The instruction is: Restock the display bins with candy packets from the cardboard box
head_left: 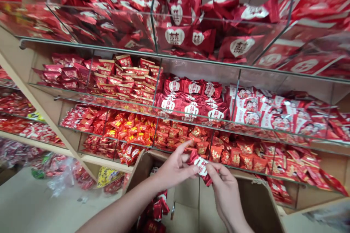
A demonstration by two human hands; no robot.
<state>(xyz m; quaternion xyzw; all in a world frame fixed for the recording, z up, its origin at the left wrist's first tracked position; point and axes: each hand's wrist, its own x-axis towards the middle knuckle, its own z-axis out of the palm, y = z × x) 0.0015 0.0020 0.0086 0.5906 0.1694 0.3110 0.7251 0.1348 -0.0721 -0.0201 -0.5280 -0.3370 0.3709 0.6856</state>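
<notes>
Both my hands hold one small red candy packet with a white emblem, just above an open cardboard box. My left hand pinches its left end with thumb and fingers. My right hand pinches its right, lower end. The packet hangs in front of the lowest shelf bin of red sweets. Inside the box, at its lower left, lie more red packets.
Tiered glass-fronted bins full of red wrapped sweets fill the wall ahead, split by glass dividers. A wooden shelf frame slants down on the left. Clear bags of sweets lie on the pale floor at the lower left.
</notes>
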